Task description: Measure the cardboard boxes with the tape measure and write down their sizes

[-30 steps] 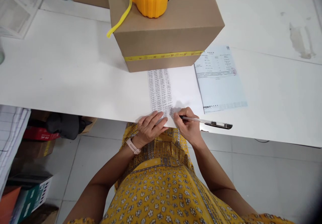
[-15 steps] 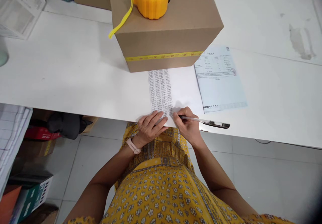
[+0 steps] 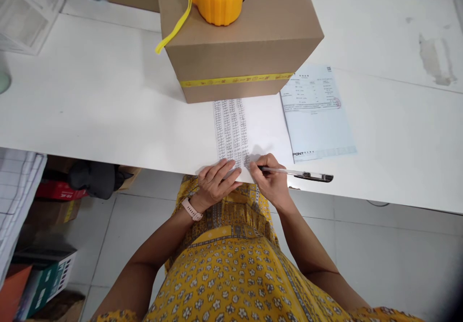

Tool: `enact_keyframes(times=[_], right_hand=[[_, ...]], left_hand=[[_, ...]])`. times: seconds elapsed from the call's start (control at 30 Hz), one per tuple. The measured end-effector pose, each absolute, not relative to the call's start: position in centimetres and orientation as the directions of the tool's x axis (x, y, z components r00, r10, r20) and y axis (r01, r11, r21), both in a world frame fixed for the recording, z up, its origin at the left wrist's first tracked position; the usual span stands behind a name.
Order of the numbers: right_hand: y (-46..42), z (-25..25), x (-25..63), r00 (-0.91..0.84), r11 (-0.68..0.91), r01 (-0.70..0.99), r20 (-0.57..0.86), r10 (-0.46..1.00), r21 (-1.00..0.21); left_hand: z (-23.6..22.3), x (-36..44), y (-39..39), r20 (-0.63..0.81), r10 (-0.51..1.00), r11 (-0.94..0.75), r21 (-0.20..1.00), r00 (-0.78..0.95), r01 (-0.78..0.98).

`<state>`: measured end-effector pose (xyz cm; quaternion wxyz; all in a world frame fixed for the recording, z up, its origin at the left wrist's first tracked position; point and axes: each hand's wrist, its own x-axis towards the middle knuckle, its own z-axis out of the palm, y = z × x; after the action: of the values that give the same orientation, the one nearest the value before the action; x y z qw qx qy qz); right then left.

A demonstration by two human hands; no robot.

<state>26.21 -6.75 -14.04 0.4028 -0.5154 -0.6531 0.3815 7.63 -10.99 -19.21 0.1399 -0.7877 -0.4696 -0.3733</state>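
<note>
My right hand [image 3: 270, 179] is closed around a clear pen with black ends [image 3: 300, 172]. Its tip meets a white sheet of paper [image 3: 231, 129] at the table's front edge, by the lower end of the last of several columns of handwriting. My left hand [image 3: 216, 181], with a pale pink band on the wrist, lies flat with fingers stretched over the sheet's lower edge, just left of the pen tip. The far end of the sheet reaches the base of a brown cardboard box [image 3: 235, 59] and is hidden there.
A yellow tape measure [image 3: 219, 1] sits on top of the box. Right of the handwritten sheet lies a pale blue printed form [image 3: 318, 124]. The white table [image 3: 90, 100] ends close to my body. Boxes and a dark object [image 3: 92, 179] are below at left.
The pen's rear end has shifted very slightly to the right. My left hand keeps its place on the sheet, and the view has moved a little.
</note>
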Motion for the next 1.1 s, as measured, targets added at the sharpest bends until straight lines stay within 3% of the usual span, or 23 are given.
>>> enact_keyframes(times=[0.13, 0.27, 0.7, 1.1], right_hand=[[-6.4, -13.7, 26.5, -0.065, 0.095, 0.239, 0.081, 0.995, -0.966], [-6.2, -13.5, 27.0, -0.116, 0.036, 0.189, 0.014, 0.993, -0.981], [-6.5, -14.2, 27.1, -0.165, 0.177, 0.374, 0.123, 0.979, -0.911], [-6.5, -13.9, 27.1, -0.182, 0.193, 0.433, 0.125, 0.975, -0.881]], left_hand=[[-19.2, 7.6, -11.0, 0.719, 0.633, -0.521, 0.120, 0.288, 0.845], [-19.1, 7.6, -11.0, 0.718, 0.634, -0.511, 0.108, 0.289, 0.853], [-19.1, 7.7, -11.3, 0.712, 0.649, -0.513, 0.150, 0.268, 0.845], [-19.2, 7.7, -11.3, 0.713, 0.648, -0.516, 0.152, 0.269, 0.843]])
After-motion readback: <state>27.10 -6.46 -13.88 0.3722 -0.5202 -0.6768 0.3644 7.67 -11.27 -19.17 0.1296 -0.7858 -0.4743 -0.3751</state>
